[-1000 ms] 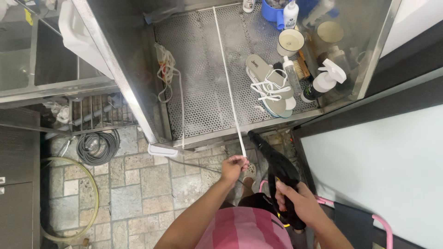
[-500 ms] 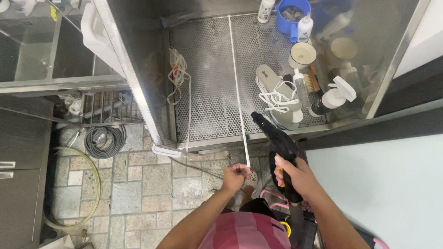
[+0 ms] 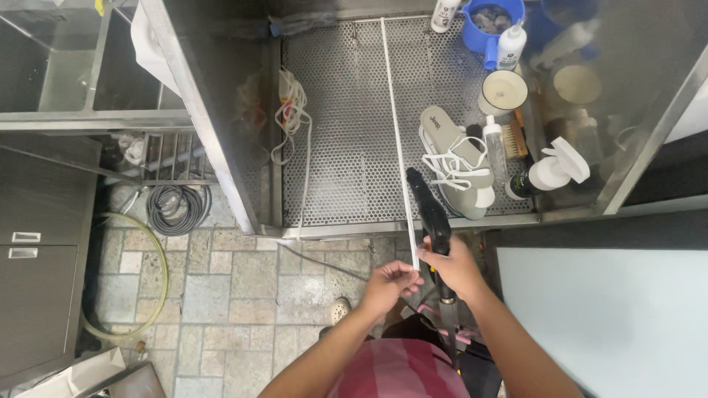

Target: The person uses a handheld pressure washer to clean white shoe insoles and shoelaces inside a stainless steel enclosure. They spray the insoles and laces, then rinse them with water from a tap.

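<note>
Closest in, the right hand [image 3: 457, 267] grips a black spray gun [image 3: 430, 214] aimed over the perforated steel basin [image 3: 339, 147], while the left hand [image 3: 391, 284] pinches the near end of a long white rod [image 3: 397, 140]. Beyond lies a grey sneaker [image 3: 453, 166] among bottles; a loose pinch could let the rod slip, or spray could topple the white spray bottle [image 3: 549, 173].

Shoes [image 3: 453, 166] lie on the mesh tray [image 3: 346, 147], bottles [image 3: 549, 173] right of them.
</note>
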